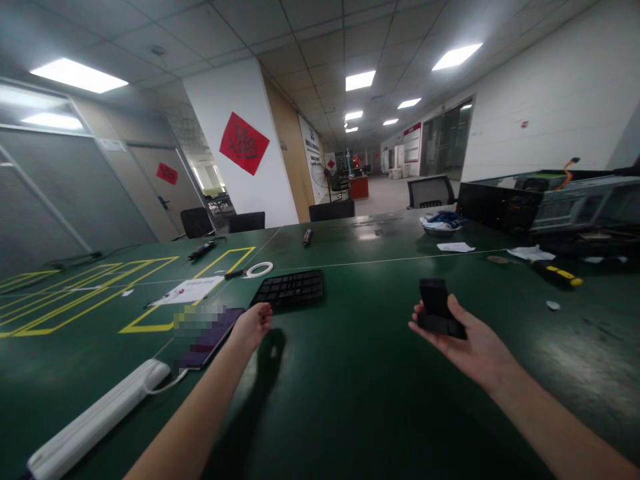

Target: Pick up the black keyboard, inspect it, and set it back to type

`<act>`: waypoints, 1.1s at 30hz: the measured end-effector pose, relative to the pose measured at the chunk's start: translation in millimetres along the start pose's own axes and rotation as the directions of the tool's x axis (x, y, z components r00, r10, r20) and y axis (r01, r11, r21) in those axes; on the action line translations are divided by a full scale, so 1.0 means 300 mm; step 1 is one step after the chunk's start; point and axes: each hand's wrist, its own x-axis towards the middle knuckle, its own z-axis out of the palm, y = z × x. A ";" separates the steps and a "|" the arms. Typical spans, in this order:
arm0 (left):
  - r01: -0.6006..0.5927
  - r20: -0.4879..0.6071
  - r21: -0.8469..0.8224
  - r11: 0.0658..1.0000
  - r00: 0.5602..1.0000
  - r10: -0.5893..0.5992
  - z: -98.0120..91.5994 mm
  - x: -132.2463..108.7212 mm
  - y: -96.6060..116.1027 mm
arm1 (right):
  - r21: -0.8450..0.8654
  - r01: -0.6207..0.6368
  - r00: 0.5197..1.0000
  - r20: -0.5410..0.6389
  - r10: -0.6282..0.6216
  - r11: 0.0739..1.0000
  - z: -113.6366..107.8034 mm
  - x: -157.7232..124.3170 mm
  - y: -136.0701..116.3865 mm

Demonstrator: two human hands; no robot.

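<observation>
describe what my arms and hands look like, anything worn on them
The left hand and right hand are both ungloved, with no watch, bracelet or ring visible. The left arm and right arm are bare as far as the picture shows, with no sleeve, cable or marking to be seen.

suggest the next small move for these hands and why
Perhaps bring the left hand across to steady the black block: the right hand alone holds it above the table, while the left, fingers curled, is well apart from it and shows nothing in its grasp.
</observation>
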 end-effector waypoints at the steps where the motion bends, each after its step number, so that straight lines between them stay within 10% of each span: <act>1: -0.018 0.006 0.080 0.997 1.000 0.017 0.009 0.026 0.018 | -0.002 -0.021 0.999 0.036 0.021 1.000 -0.002 0.003 0.028; 8: -0.136 0.062 0.650 0.748 0.990 0.127 0.132 0.150 0.126 | -0.137 -0.093 0.983 0.143 0.113 0.986 -0.068 0.020 0.099; 18: -0.167 0.114 0.816 0.553 0.985 0.130 0.241 0.125 0.166 | -0.194 -0.123 0.961 0.222 0.166 0.973 -0.057 0.027 0.086; 24: -0.368 0.204 0.704 0.608 0.924 0.323 0.270 -0.115 0.152 | -0.377 -0.037 0.982 0.159 0.104 0.925 -0.014 0.015 0.087; 27: -0.614 0.308 0.314 0.725 0.788 0.534 0.282 -0.305 0.103 | -0.582 0.035 0.982 0.173 0.081 0.812 0.002 0.004 0.097; 33: -0.647 0.441 0.055 0.761 0.699 0.563 0.307 -0.521 0.030 | -0.608 0.135 0.959 0.279 0.052 0.783 -0.017 -0.003 0.131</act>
